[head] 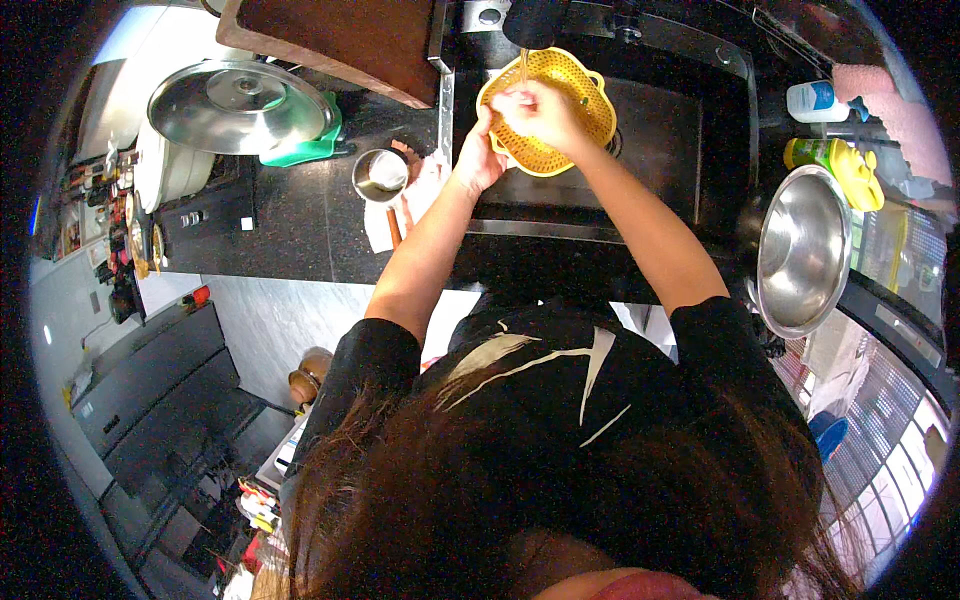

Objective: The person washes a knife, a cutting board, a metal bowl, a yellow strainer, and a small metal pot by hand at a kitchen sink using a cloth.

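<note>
A yellow plastic colander (598, 112) is over the black sink (660, 150), below the dark faucet (529, 26). Water runs from the faucet in a thin stream (524, 64) toward my right hand. My left hand (482, 159) grips the colander at its left rim. Inside the colander, over its perforated bottom, is my right hand (546, 114) with fingers curled. Blur and glare hide whether those fingers hold anything. A small green bit (583, 100) shows on the colander's inner wall.
Left on the dark counter (292, 217) are a small saucepan (381, 176) on a pale cloth (424, 191), a large metal lid (240, 109) and a green plastic item (300, 154). A wooden board (337, 45) rises behind. At right are a steel bowl (806, 251) and bottles (817, 102).
</note>
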Available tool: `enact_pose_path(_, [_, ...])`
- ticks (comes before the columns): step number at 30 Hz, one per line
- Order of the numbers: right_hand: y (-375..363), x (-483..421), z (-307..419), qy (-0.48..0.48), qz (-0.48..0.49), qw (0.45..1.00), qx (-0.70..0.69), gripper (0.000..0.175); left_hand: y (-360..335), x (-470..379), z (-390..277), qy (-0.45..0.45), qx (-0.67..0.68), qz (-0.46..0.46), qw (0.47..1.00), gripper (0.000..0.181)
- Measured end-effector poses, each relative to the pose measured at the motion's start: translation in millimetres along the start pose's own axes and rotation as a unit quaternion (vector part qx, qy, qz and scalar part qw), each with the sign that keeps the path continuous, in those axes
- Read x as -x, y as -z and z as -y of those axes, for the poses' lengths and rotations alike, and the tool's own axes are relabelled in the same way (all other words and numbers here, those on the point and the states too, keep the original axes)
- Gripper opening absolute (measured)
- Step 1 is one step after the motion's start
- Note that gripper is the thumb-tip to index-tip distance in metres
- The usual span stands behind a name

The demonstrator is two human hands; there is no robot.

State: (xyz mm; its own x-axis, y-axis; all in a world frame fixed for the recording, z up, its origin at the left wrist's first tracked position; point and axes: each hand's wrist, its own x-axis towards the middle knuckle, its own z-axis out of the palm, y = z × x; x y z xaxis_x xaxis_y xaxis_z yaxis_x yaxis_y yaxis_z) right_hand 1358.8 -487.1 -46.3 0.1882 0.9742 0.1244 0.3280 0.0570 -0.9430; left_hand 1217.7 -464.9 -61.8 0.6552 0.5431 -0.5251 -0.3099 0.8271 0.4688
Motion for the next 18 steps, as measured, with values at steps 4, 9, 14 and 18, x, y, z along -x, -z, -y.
enact_pose_path(4, [-16,9,-7,0.038,0.162,0.985,0.038,0.011,15,-19,-4,-0.027,0.018,-0.014,0.999,0.04])
enact_pose_path(9, [11,26,-37,0.072,0.156,0.912,0.373,0.005,12,-21,-1,-0.077,-0.192,-0.167,0.964,0.029])
enact_pose_path(14, [4,3,-11,0.123,0.003,0.982,0.141,0.016,-6,0,3,-0.066,-0.269,-0.215,0.937,0.031])
enact_pose_path(18, [-34,20,-34,0.062,0.102,0.968,0.222,0.018,-3,-4,7,-0.111,-0.258,-0.191,0.941,0.046])
